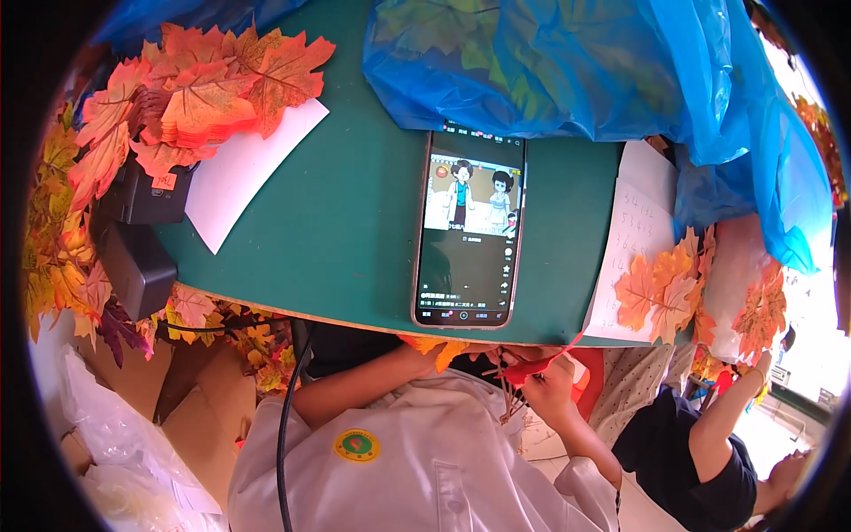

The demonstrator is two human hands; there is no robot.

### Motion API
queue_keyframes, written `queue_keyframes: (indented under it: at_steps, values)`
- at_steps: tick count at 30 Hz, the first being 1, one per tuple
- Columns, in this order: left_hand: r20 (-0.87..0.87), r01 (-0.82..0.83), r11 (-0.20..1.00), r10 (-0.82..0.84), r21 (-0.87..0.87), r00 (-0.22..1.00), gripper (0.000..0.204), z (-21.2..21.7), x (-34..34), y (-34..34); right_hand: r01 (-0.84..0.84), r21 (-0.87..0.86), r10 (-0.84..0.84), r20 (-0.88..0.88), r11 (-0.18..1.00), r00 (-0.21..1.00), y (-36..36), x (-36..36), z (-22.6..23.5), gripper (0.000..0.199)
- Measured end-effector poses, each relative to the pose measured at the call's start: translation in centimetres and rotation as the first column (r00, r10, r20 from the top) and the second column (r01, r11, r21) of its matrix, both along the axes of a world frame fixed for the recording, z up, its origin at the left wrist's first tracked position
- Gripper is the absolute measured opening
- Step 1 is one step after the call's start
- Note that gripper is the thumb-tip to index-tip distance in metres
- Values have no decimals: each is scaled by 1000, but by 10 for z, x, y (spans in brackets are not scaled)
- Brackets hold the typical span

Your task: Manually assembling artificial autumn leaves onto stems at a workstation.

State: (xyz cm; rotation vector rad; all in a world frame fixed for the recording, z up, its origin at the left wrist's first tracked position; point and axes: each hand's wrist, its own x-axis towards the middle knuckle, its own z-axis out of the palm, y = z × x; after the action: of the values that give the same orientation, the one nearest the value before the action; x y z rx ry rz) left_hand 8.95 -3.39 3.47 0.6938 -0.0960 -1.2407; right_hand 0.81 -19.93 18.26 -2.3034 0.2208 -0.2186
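Just below the table's near edge, my left hand (427, 362) is closed around a bunch of artificial leaves, its fingers largely hidden. An orange leaf (450, 355) sticks out beside it, and thin brown stems (509, 399) hang between my hands. My right hand (551, 387) pinches a narrow red artificial leaf (530, 367), seen nearly edge-on, with a thin red stem running up to the table edge. A phone (465, 235) lies face up on the green table (355, 213), its screen showing two cartoon figures.
Orange-red artificial maple leaves (208, 102) are piled at the far left by white paper (253, 173) and black boxes (140, 266). A blue plastic bag (550, 71) covers the far side. Handwritten paper (625, 239) lies right. Another person's arm (722, 417) shows lower right. A black cable (284, 443) crosses my shirt.
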Motion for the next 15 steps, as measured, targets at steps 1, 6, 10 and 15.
queue_keyframes:
  at_steps: [1,6,10,15]
  values:
    - [-2,0,1000,0,-2,1000,27,1,0,0,-2,-5,2,-4,1000,1000,0,-1,0,26]
    - [-13,-5,1000,5,-9,1000,26,3,2,-4,30,5,-30,-38,1000,999,1,-5,-4,25]
    - [-29,-12,1000,11,-15,1000,26,3,1,1,34,19,-33,-56,999,998,0,-6,-3,24]
    - [-50,-22,1000,21,-21,999,25,4,3,1,21,31,-19,-47,999,999,0,-7,-3,24]
